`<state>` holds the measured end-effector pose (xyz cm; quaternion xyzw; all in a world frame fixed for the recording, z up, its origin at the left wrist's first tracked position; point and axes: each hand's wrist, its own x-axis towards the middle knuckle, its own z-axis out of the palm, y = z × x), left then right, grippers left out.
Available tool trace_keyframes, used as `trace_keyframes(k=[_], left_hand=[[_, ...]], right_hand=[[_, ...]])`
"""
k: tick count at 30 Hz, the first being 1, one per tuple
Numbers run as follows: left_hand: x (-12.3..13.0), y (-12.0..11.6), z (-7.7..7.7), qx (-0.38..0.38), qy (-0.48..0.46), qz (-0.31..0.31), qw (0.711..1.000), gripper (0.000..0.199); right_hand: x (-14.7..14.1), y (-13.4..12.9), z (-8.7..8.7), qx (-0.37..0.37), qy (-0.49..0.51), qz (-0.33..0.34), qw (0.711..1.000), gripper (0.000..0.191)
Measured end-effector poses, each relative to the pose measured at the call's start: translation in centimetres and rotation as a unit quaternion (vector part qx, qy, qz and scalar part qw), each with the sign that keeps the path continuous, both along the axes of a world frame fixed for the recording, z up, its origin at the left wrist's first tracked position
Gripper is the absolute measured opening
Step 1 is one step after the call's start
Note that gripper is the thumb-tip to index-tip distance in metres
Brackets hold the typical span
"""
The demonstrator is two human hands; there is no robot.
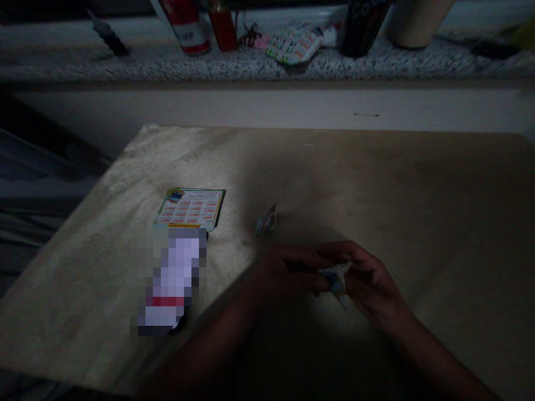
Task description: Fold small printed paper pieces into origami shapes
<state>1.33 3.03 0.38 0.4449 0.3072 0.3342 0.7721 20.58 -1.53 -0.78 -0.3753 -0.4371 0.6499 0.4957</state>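
Between my hands is a small folded piece of printed paper (337, 279), pale with blue and orange parts and a point hanging downward. My left hand (295, 273) pinches its left side between thumb and fingers. On its right side, my right hand (368, 278) has its fingers closed round the paper. Another small folded paper piece (266, 221) lies on the table beyond my left hand, touched by neither hand. The light is dim, so the folds are hard to make out.
Printed calendar cards (192, 209) lie on the table (418, 189) at the left, with a pixelated phone-like object (175, 278) nearer me. On the granite sill (234, 68) stand a red and white can (188, 28), a red bottle (223, 25), a dark cup (363, 28) and a crumpled packet (295, 43).
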Motion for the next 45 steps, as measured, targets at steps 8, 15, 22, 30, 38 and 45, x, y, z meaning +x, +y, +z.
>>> trace_keyframes(k=[8, 15, 22, 30, 38, 45], left_hand=[[0.6, 0.0, -1.0, -0.091, -0.062, 0.114, 0.987, 0.034], [0.2, -0.4, -0.4, 0.04, 0.046, 0.067, 0.996, 0.035], [-1.2, 0.6, 1.0, 0.433, 0.138, -0.006, 0.891, 0.037], [-0.9, 0.7, 0.7, 0.455, 0.123, 0.039, 0.881, 0.019], [-0.2, -0.1, 0.8, 0.358, 0.111, 0.099, 0.922, 0.012], [0.9, -1.3, 0.9, 0.24, 0.133, 0.164, 0.948, 0.011]], right_hand=[[-0.6, -0.6, 0.7, 0.216, -0.183, -0.132, 0.95, 0.041], [-0.1, 0.0, 1.1, 0.292, -0.272, -0.119, 0.909, 0.028], [0.5, 0.4, 1.9, 0.316, -0.274, -0.048, 0.907, 0.022], [1.0, 0.5, 1.8, 0.3, -0.256, -0.061, 0.917, 0.026], [0.7, 0.5, 1.8, 0.253, -0.237, -0.119, 0.93, 0.021], [0.0, -0.1, 2.1, 0.153, -0.217, -0.171, 0.949, 0.019]])
